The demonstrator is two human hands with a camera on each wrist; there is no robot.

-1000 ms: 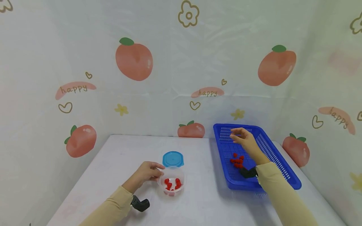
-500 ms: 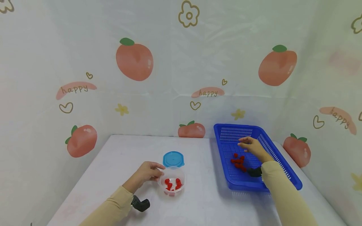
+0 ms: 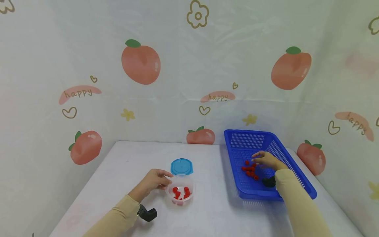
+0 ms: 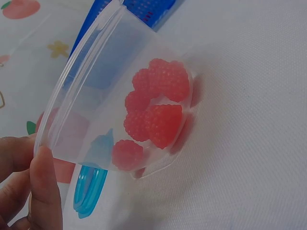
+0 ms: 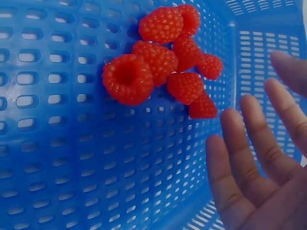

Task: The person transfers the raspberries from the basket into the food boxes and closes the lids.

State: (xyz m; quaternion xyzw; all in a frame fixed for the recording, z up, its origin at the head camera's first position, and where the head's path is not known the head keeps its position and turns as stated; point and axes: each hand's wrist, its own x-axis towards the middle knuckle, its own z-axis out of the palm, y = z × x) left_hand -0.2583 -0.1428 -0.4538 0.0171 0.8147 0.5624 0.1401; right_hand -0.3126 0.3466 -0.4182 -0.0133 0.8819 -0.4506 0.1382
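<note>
My left hand (image 3: 154, 181) pinches the rim of a clear plastic tub (image 4: 91, 100) between thumb and fingers. Several raspberries (image 4: 165, 125) lie on the bottom of the tub, which stands on the table. On the right is a blue plastic basket (image 3: 235, 184) with slotted walls. Over it hovers my right hand (image 3: 267, 160), its fingers spread and holding nothing. Just beside its fingertips in the right wrist view, a loose cluster of raspberries (image 5: 157, 62) lies on the basket floor; one shows its hollow end.
A blue lid (image 3: 181, 167) lies on the white table (image 3: 142, 153) right behind the tub. Dark camera mounts (image 3: 147, 214) sit at both wrists. A fruit-printed curtain (image 3: 174, 65) closes off the back and sides.
My right hand has lowered into the basket and shifted slightly right, towards the raspberries. The left hand and the tub stay where they were.
</note>
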